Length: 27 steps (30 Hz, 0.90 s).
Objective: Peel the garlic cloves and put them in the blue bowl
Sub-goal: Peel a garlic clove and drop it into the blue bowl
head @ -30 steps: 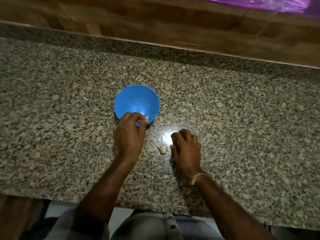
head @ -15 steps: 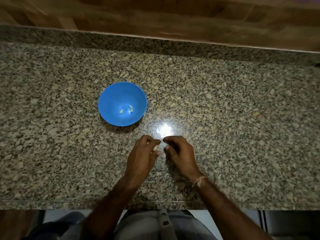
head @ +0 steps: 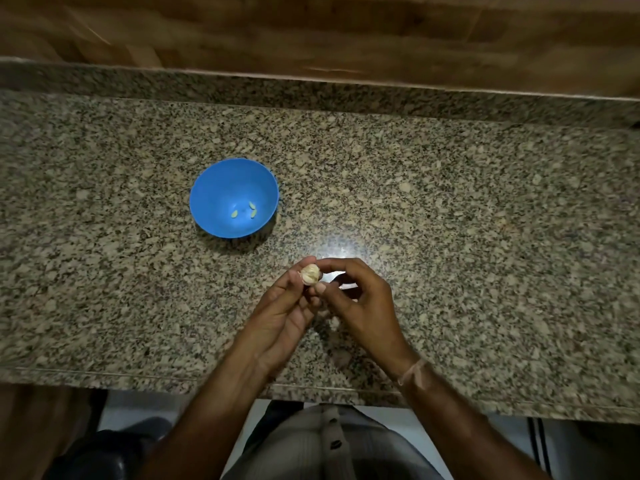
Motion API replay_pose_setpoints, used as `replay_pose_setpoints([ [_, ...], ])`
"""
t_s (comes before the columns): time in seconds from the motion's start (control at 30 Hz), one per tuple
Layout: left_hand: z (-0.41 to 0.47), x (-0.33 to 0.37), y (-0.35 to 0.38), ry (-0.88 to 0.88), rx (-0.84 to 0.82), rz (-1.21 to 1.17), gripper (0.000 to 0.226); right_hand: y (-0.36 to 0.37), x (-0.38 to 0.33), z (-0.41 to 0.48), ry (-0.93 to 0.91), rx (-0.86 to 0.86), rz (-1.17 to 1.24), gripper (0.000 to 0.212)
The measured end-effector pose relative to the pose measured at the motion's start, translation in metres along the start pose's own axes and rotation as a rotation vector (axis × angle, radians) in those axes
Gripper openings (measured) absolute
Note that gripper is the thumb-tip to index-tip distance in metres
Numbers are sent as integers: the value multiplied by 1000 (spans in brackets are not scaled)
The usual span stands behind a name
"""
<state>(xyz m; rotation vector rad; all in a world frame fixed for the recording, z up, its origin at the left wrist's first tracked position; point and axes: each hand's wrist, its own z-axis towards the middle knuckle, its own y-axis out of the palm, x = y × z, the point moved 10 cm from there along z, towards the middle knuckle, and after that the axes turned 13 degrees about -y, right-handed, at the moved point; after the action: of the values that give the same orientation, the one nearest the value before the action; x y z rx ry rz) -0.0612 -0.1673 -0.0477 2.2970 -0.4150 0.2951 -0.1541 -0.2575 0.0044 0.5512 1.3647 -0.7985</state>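
The person is holding a garlic piece [head: 310, 274] between both hands, over the granite tabletop [head: 450, 220] and near its front edge. The left hand [head: 277, 317], palm turned up, is gripping it at the fingertips. The right hand [head: 360, 306] is pinching it with thumb and forefinger. The blue bowl [head: 207, 188] is standing apart, to the left and further back, and small peeled cloves [head: 234, 213] are lying at its bottom.

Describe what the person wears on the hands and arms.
The left hand and the right hand are ungloved, and no sleeves cover the forearms. A thin pale band is tied round the right wrist. No watch shows.
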Motion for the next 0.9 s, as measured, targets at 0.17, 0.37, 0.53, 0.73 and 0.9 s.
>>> replay_pose_setpoints([
  [0.17, -12, -11, 14, 67, -8, 67, 44, -10, -27, -9, -214, -31, -136, 27],
  [0.37, -28, -13, 11, 159, 125, 189, 49, -15, -35, -17, -289, -99, -213, 18],
  [0.53, -35, -16, 12, 194, 193, 235, 39, -13, -29, -21, -298, -183, -287, 19],
  [0.73, -33, -23, 9, 191, 219, 245, 42, -15, -25, -28, -275, -183, -295, 20],
  [0.9, -28, -27, 4, 161, 226, 274, 40, -18, -14, -29, -232, -195, -265, 19],
])
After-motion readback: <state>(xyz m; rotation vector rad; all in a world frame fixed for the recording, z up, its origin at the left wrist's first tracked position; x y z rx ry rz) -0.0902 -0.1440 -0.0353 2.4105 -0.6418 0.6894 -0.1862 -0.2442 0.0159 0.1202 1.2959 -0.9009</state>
